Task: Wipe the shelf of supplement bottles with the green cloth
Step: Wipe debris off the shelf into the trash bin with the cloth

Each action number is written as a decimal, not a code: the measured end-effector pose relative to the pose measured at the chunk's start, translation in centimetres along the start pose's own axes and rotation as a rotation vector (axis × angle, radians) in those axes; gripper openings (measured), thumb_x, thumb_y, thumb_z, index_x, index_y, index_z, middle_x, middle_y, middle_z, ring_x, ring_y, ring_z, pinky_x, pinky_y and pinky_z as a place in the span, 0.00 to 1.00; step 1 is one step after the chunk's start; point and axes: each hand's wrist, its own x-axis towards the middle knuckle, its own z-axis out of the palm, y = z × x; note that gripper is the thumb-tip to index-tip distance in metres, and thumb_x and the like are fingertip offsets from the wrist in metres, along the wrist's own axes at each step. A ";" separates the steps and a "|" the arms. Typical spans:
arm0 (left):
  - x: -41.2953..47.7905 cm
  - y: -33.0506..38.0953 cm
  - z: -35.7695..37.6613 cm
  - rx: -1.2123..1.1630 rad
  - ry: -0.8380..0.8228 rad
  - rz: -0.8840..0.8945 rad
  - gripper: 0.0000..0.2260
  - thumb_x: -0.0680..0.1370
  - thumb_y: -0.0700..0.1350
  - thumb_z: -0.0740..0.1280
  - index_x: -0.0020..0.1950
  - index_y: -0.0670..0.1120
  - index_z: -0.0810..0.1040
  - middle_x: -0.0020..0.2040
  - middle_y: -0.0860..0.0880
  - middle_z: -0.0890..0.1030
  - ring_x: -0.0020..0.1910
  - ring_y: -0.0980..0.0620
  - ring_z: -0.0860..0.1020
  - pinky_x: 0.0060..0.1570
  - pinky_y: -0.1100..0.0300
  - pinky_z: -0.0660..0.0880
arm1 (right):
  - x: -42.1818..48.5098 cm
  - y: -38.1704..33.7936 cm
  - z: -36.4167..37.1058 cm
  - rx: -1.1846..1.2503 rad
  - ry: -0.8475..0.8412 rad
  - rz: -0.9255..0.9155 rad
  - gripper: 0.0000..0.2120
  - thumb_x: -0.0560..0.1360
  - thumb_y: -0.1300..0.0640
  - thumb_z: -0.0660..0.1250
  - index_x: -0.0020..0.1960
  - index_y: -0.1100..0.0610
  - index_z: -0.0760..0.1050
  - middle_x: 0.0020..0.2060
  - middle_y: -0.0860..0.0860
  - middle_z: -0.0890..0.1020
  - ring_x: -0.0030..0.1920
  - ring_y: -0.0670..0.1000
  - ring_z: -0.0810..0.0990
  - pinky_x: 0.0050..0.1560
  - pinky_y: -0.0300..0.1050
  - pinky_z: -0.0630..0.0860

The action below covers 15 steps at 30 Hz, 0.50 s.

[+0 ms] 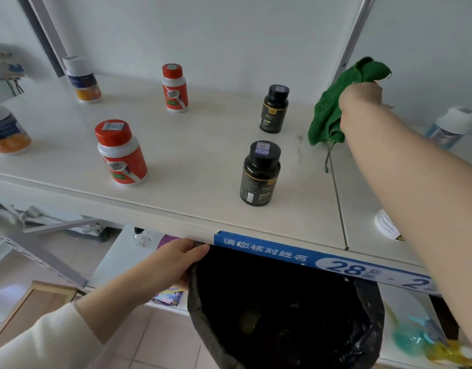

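Note:
My right hand (pixel 358 107) grips the green cloth (pixel 333 102), lifted above the white shelf (pixel 203 145) at its right side, with a loose thread hanging down. Dark specks lie on the shelf just left of the cloth. Two black bottles (pixel 258 173) (pixel 274 109) stand to the cloth's left. Two red-capped bottles (pixel 121 153) (pixel 175 87) stand further left. White bottles with orange labels (pixel 81 79) (pixel 7 131) are at the far left. My left hand (pixel 173 259) holds the rim of a black rubbish bag (pixel 282 307) open below the shelf's front edge.
A blue label strip (pixel 322 262) runs along the shelf's front edge. Another white bottle (pixel 450 126) stands on the adjoining shelf to the right, and a white cap (pixel 386 225) shows beside my forearm. A spray bottle (pixel 426 339) lies at lower right. A metal upright (pixel 354 33) divides the shelves.

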 end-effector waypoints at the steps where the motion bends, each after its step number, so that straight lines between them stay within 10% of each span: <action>1: 0.1 -0.2 0.0 0.000 0.004 -0.007 0.08 0.77 0.48 0.63 0.43 0.49 0.81 0.34 0.53 0.83 0.33 0.57 0.82 0.29 0.64 0.76 | 0.5 0.0 0.4 -0.045 0.050 -0.030 0.17 0.79 0.59 0.50 0.64 0.58 0.69 0.62 0.52 0.76 0.58 0.51 0.76 0.55 0.41 0.70; 6: 0.9 -1.0 -0.3 -0.025 0.022 -0.039 0.10 0.76 0.48 0.64 0.39 0.51 0.83 0.35 0.51 0.84 0.34 0.53 0.82 0.31 0.60 0.78 | 3.2 1.9 2.2 -0.511 -0.047 -0.115 0.15 0.79 0.59 0.52 0.63 0.60 0.70 0.59 0.57 0.76 0.58 0.56 0.74 0.52 0.42 0.68; 10: 1.3 -1.5 -0.5 0.016 0.037 -0.031 0.07 0.75 0.51 0.64 0.41 0.57 0.82 0.35 0.51 0.83 0.34 0.55 0.81 0.33 0.61 0.77 | 3.5 4.6 3.5 -0.816 -0.390 -0.123 0.14 0.79 0.62 0.53 0.61 0.64 0.70 0.38 0.57 0.71 0.35 0.53 0.68 0.30 0.41 0.62; 15: 1.3 -1.2 -0.3 -0.038 0.030 -0.053 0.09 0.76 0.47 0.64 0.39 0.52 0.83 0.34 0.53 0.85 0.33 0.56 0.83 0.29 0.64 0.76 | 2.7 5.3 2.9 -0.824 -0.382 -0.176 0.15 0.78 0.62 0.53 0.62 0.60 0.70 0.52 0.61 0.75 0.43 0.54 0.70 0.34 0.41 0.64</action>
